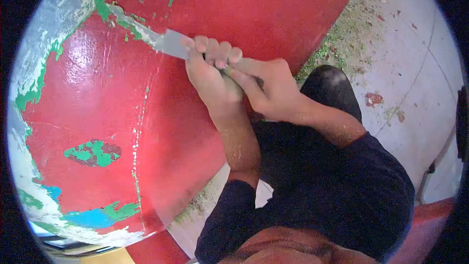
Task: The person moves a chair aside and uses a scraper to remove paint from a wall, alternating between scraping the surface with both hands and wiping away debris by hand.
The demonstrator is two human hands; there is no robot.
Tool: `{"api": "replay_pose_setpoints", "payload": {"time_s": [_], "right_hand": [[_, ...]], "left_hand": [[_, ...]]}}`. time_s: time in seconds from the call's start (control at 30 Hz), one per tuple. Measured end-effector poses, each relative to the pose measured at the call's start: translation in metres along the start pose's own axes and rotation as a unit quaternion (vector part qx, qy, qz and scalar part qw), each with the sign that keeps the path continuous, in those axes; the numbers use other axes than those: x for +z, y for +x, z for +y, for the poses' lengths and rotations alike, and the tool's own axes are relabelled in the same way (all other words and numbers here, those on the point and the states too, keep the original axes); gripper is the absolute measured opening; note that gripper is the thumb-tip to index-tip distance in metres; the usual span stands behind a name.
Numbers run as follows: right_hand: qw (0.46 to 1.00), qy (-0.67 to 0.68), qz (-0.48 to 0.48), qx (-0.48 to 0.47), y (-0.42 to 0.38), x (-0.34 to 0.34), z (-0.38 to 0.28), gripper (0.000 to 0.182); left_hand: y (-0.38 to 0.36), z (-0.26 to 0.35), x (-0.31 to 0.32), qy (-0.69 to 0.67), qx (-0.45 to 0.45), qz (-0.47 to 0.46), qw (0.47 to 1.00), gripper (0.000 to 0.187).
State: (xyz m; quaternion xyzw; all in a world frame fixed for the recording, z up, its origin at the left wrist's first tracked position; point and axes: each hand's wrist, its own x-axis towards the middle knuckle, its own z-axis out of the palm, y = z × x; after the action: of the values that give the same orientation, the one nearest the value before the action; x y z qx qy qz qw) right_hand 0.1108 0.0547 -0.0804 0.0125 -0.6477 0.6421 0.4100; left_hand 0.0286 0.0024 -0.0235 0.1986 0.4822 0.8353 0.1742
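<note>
A paint scraper [174, 44] with a flat, wide metal blade lies against a red painted surface [195, 0]. Its blade edge meets the end of a stripped strip [134, 27], where grey and green show through the red. My left hand [212, 71] is closed around the scraper close behind the blade. Farther back, my right hand [273, 85] is wrapped round the handle end, its fingers touching my left hand. Most of the handle is hidden by the two hands.
Green paint patches [93, 153] and a bare whitish area [53, 24] mark the left side of the red surface. Paint flakes [337, 39] litter the pale floor [415, 73] along its edge. My dark shoe [332, 88] stands beside them.
</note>
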Motion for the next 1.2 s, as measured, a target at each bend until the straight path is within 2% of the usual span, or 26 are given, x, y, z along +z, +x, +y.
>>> {"api": "replay_pose_setpoints", "payload": {"time_s": [0.07,0.17,0.2,0.3,0.4,0.5,0.6,0.7,0.73,0.83,0.87,0.97,1.1,1.17,1.2], "right_hand": [[0.999,0.009,0.021,-0.034,0.004,0.000,0.008,0.018],[0.999,-0.033,-0.033,-0.017,0.008,-0.007,-0.001,0.016],[0.999,-0.021,-0.034,-0.013,0.008,-0.006,0.001,0.016],[0.997,-0.016,-0.077,0.004,0.013,-0.018,-0.003,0.016],[0.997,-0.037,-0.070,-0.003,0.020,-0.014,0.004,0.016],[0.996,-0.014,-0.090,-0.023,0.020,-0.025,-0.003,0.015],[0.997,-0.032,-0.066,-0.014,0.022,-0.022,0.003,0.015],[0.990,-0.061,-0.115,-0.045,0.031,-0.014,-0.010,0.015],[0.991,-0.061,-0.113,-0.046,0.033,-0.010,-0.012,0.014],[0.997,-0.001,-0.067,-0.027,0.017,-0.015,-0.004,0.014],[0.996,0.007,-0.085,0.013,0.016,-0.017,-0.004,0.014],[0.998,0.022,-0.048,0.031,0.019,-0.011,-0.010,0.016],[0.992,0.026,-0.105,0.066,0.010,-0.023,-0.002,0.017],[0.995,-0.009,-0.093,-0.039,0.032,-0.012,-0.009,0.017],[0.993,-0.028,-0.080,-0.088,0.038,-0.010,-0.010,0.017]], "left_hand": [[0.005,-0.008,-0.008,0.031,0.014,-0.035,0.999,0.034],[0.011,0.007,-0.012,-0.058,-0.022,-0.070,0.996,0.033],[0.007,0.005,-0.005,-0.089,-0.021,-0.030,0.995,0.034],[0.001,0.001,0.005,-0.059,-0.001,0.014,0.998,0.034],[0.015,0.000,-0.010,-0.125,-0.011,-0.078,0.989,0.034],[-0.003,-0.015,0.005,-0.027,0.091,0.020,0.995,0.033],[-0.005,-0.024,0.014,0.048,0.097,0.047,0.993,0.033],[0.010,0.003,-0.009,-0.183,0.038,-0.112,0.976,0.035],[0.007,0.010,-0.007,-0.223,0.019,-0.103,0.969,0.035],[-0.004,-0.010,-0.007,-0.109,0.009,-0.052,0.993,0.036],[-0.005,-0.012,-0.004,-0.062,0.009,0.005,0.998,0.036],[-0.004,-0.005,0.001,-0.154,-0.006,-0.014,0.988,0.036],[-0.014,-0.020,0.005,-0.097,0.003,0.036,0.995,0.034],[0.014,-0.007,-0.029,0.038,0.062,0.023,0.997,0.035],[0.016,-0.005,-0.024,0.068,0.064,0.021,0.995,0.035]]}}
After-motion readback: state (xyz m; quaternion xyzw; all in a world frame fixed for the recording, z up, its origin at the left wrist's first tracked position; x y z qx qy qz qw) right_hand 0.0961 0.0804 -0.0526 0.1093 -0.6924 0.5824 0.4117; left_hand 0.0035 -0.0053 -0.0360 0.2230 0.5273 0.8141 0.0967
